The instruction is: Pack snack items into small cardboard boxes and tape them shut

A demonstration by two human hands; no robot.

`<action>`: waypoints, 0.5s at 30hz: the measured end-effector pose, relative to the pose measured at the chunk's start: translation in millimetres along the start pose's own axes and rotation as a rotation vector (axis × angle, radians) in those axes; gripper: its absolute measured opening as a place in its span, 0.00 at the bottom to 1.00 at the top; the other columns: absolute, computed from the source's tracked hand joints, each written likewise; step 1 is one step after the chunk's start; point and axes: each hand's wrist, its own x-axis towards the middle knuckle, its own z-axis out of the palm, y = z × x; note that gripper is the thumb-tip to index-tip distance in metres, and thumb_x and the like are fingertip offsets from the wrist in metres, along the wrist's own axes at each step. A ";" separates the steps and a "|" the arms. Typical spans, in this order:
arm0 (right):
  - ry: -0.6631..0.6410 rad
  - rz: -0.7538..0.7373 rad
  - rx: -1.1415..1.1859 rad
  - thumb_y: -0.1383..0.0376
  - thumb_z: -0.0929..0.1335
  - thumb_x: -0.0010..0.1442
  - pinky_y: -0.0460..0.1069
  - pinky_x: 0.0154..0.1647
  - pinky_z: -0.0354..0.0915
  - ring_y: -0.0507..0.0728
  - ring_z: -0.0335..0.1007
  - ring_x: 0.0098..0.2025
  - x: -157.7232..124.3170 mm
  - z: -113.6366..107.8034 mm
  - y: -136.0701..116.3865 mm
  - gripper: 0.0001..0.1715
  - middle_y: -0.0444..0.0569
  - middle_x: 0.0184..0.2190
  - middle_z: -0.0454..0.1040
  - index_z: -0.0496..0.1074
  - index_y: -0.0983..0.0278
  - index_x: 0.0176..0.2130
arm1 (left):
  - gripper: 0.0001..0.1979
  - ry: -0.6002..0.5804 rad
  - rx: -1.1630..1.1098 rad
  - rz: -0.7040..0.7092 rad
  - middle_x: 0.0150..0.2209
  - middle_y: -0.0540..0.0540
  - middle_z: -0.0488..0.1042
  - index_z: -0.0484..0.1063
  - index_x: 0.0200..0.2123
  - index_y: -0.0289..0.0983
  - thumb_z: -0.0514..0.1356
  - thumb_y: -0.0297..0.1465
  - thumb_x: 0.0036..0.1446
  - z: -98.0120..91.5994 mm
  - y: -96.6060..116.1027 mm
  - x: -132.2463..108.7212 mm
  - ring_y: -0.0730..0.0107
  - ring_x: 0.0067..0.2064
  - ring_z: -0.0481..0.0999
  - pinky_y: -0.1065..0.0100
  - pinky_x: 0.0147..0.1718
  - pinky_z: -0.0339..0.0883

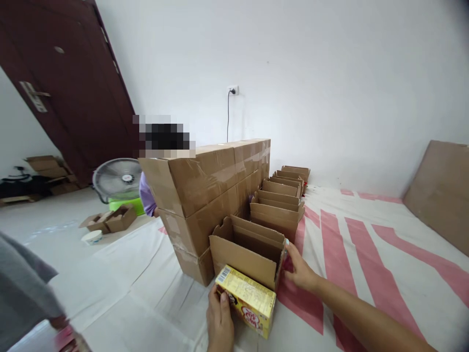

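Note:
My left hand (220,320) is closed on the left end of a yellow printed box (252,300), thumb on its near side. The yellow box sits low in front of an open-topped cardboard carton (244,256). My right hand (299,268) grips the right end of that carton, with the fingers at its upper edge and the thumb lower down. I cannot make out what the carton holds. Behind it runs a row of more open cartons (275,215), reaching back towards the wall.
Taped cardboard boxes (205,190) form a stacked wall left of the row. A person in a purple sleeve (146,195) is behind it; another in a grey sleeve (24,293) is at left. A fan (119,178), small open boxes (122,218) and a white bowl (92,237) stand beyond.

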 end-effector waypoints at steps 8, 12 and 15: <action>0.050 0.064 -0.054 0.71 0.67 0.48 0.60 0.59 0.63 0.62 0.68 0.52 27.5 -3.4 10.9 0.33 0.51 0.51 0.71 0.65 0.61 0.55 | 0.30 0.023 -0.015 0.024 0.48 0.38 0.74 0.65 0.50 0.37 0.44 0.55 0.60 0.0 2.3 -0.1 0.51 0.52 0.73 0.49 0.51 0.66; 0.127 0.102 -0.071 0.68 0.69 0.47 0.60 0.56 0.65 0.62 0.70 0.48 36.9 4.1 16.2 0.33 0.50 0.47 0.72 0.64 0.60 0.54 | 0.29 0.017 -0.029 0.039 0.47 0.39 0.75 0.66 0.50 0.37 0.45 0.54 0.61 1.4 -2.7 0.4 0.52 0.51 0.73 0.49 0.50 0.66; 0.190 0.107 -0.081 0.68 0.66 0.51 0.59 0.57 0.63 0.62 0.69 0.50 42.4 11.4 19.8 0.29 0.49 0.47 0.71 0.65 0.57 0.54 | 0.28 0.027 -0.040 0.057 0.46 0.39 0.75 0.66 0.51 0.37 0.46 0.52 0.62 2.6 -7.9 1.1 0.53 0.50 0.74 0.50 0.50 0.66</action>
